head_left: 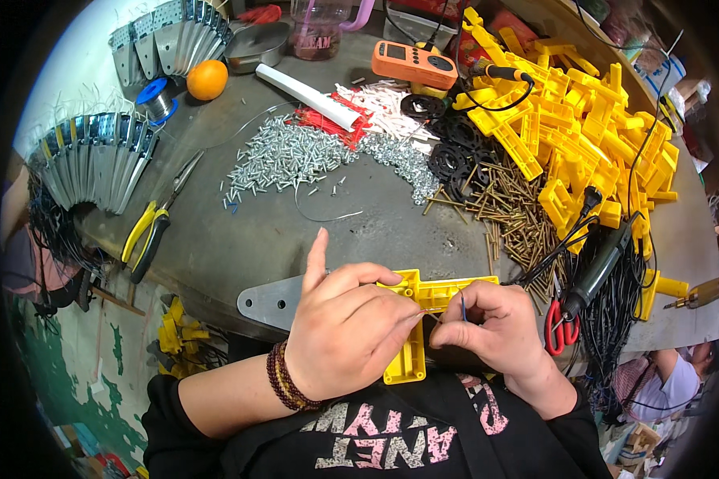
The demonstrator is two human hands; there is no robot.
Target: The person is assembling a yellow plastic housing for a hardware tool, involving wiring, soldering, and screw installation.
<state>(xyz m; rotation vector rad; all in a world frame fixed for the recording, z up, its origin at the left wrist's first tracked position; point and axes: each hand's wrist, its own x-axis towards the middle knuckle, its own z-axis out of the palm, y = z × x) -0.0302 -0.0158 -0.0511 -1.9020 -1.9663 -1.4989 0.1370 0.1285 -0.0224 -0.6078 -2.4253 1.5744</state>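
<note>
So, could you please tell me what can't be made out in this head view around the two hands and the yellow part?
- Middle of the yellow plastic part: covered by the left hand.
- What the right hand pinches besides a thin blue wire: hidden by its fingers.
- Metal plate: right end hidden under the left hand.
- Screw pile: too small to tell types.
</note>
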